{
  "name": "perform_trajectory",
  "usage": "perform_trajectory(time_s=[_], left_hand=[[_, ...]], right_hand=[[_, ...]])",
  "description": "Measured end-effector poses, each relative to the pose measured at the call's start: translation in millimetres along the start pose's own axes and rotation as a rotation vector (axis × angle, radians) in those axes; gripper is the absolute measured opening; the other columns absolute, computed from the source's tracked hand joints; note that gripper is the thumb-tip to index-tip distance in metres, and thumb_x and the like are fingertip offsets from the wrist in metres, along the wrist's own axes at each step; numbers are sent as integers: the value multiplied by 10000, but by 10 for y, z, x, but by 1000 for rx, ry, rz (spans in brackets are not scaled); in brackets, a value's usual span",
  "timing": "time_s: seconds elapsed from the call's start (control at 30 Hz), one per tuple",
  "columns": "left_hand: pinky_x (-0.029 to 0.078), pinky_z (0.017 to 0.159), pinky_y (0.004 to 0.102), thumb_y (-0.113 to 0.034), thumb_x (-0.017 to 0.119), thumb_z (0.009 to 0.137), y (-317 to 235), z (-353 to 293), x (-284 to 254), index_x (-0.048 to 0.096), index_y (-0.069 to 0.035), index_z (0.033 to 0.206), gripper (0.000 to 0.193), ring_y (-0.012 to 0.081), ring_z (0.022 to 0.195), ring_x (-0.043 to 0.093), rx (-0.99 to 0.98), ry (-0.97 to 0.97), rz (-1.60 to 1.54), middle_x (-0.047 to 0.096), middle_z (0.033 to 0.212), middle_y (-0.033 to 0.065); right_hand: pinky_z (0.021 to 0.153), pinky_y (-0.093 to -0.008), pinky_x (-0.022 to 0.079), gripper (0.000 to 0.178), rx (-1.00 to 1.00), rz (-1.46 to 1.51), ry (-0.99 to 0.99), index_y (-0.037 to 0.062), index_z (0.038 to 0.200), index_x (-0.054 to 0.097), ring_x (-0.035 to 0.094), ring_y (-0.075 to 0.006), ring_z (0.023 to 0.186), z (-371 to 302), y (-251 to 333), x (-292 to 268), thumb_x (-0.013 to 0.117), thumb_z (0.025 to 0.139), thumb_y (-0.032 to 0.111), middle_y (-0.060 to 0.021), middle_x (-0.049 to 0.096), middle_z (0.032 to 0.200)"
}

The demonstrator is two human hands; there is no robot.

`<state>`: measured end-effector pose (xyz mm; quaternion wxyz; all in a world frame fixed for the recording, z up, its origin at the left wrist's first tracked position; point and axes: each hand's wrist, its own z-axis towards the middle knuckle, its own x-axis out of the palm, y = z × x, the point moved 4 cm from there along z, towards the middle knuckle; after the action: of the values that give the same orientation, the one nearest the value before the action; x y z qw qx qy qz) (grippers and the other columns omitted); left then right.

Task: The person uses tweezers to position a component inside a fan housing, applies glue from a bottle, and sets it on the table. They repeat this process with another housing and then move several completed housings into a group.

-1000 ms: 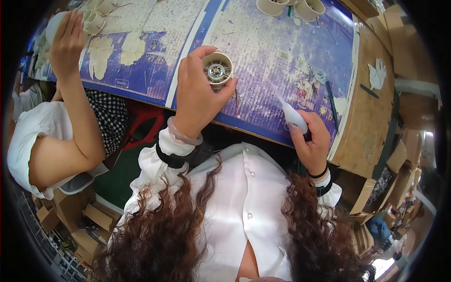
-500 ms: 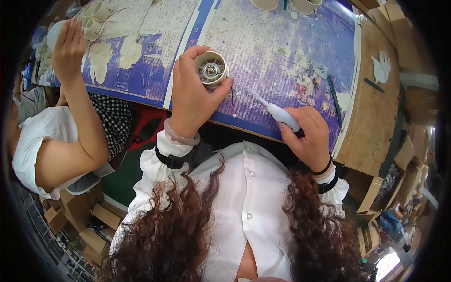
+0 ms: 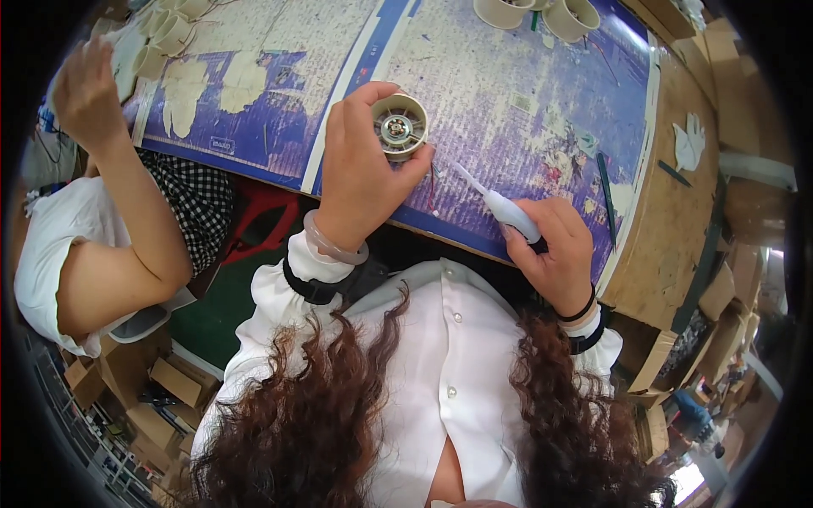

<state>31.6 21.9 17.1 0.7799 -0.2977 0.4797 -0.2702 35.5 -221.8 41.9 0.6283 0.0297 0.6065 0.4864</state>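
My left hand (image 3: pixel 362 157) is closed round a cream cylindrical housing (image 3: pixel 421 113), thumb and fingers on its outer wall. The housing's open end faces up, showing thin ribs and a round metal motor (image 3: pixel 397 128) in the middle. Thin wires with a small white plug (image 3: pixel 436 213) hang from its right side near the table edge. In my right hand (image 3: pixel 555 241) is a white, rounded tool (image 3: pixel 508 212), which looks like a squeeze bottle with a long thin nozzle. Its tip points up and left, a short way from the housing and not touching it. My palm hides its lower end.
Worn blue-and-white sheeting (image 3: pixel 474 85) covers the table. More cream housings stand at the far edge (image 3: pixel 572 19) and far left (image 3: pixel 174 34). A dark green stick (image 3: pixel 606 190) and a white glove (image 3: pixel 689 142) lie at right. A co-worker's arm (image 3: pixel 135 195) is raised at left.
The whole view has shifted slightly, moving the table and housing to the right in the picture. Both my grips look the same. The co-worker's hand has moved left and is blurred.
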Motion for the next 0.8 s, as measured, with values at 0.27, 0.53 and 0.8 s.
perform_trajectory(time_s=[0.27,0.53,0.8], left_hand=[[446,949,431,-107,816,738,0,-22,9,493,-35,1273,628,336,1096,549,50,-35,-23,585,1187,127],[441,960,442,-90,814,714,-7,-8,-2,496,-42,1251,626,352,1089,549,59,-45,-43,584,1198,117],[442,959,444,-67,816,700,-4,2,1,495,-51,1239,629,359,1079,555,63,-47,-66,596,1170,118]], right_hand=[[693,-348,519,257,-28,-100,-5,7,1021,691,669,-291,797,55,92,-10,773,778,-1,-135,695,920],[710,-351,523,263,-8,-138,45,2,1042,682,678,-301,811,78,107,-63,777,798,11,-143,707,929],[707,-357,515,282,-9,-161,59,8,1059,682,665,-303,797,94,122,-103,776,793,0,-137,690,912]])
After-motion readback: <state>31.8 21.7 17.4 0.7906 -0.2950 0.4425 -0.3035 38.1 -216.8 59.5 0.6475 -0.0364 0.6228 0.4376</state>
